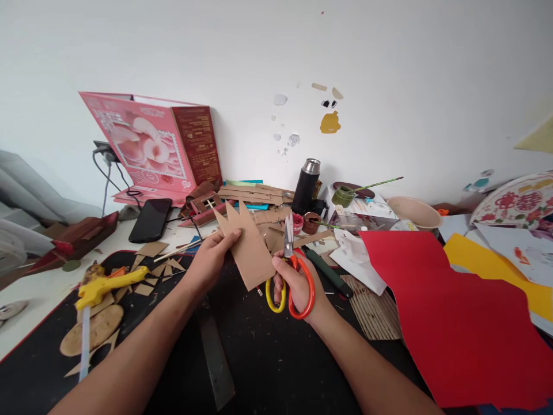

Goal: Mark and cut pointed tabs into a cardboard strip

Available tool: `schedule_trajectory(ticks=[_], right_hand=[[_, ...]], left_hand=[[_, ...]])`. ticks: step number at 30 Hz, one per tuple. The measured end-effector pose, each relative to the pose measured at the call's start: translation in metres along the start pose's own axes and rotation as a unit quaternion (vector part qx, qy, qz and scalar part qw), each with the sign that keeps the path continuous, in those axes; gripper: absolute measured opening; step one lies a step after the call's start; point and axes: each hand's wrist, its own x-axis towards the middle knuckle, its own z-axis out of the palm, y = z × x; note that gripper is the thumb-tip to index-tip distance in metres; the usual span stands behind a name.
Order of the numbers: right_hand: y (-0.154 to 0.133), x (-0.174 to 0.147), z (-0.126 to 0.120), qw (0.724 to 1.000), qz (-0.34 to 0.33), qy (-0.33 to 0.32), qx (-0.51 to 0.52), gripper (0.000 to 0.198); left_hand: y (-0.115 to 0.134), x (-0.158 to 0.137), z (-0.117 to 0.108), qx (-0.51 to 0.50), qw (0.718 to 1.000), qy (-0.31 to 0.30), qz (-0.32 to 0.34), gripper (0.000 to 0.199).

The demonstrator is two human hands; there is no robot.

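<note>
In the middle of the view, a flat piece of brown cardboard [252, 253] has pointed, zigzag teeth cut along its far edge. My left hand [211, 253] pinches it by its left side, with the thumb on top. A pair of scissors [303, 291] with one orange-red and one yellow handle loop is in my right hand [302, 282], its blades pointing away from me and nearly together. The right thumb also lies at the cardboard's lower right corner. Below my hands a metal ruler [216, 357] lies on the black mat [276, 369].
At left a yellow glue gun [108, 285] lies among cardboard scraps, near a black phone [150, 221]. A pink box [151, 150] and a black thermos [306, 187] stand at the wall. Red paper [453, 311], a green utility knife [328, 271] and corrugated cardboard [374, 308] are at right.
</note>
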Motion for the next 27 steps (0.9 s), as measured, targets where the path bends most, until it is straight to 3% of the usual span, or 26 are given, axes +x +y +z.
schedule_trajectory(ticks=[4,11,15,20,27], right_hand=[[0.001,-0.001,0.002,0.999,0.000,0.008,-0.033,0.059],[-0.001,0.001,-0.001,0.998,-0.004,0.031,-0.053,0.060],[-0.003,0.000,0.000,0.998,0.001,0.012,-0.060,0.068],[-0.007,-0.002,0.001,0.996,0.010,-0.010,-0.090,0.077],[-0.005,-0.002,0.002,0.995,0.026,-0.036,-0.095,0.084]], left_hand=[[-0.004,0.000,0.001,0.012,1.000,-0.017,-0.008,0.071],[-0.004,-0.006,0.002,0.035,0.993,-0.109,-0.037,0.067],[-0.008,-0.001,-0.001,0.048,0.997,-0.053,-0.036,0.065],[-0.009,0.007,0.000,-0.028,0.999,0.039,-0.020,0.060],[-0.005,0.008,0.001,-0.066,0.997,0.039,0.001,0.041]])
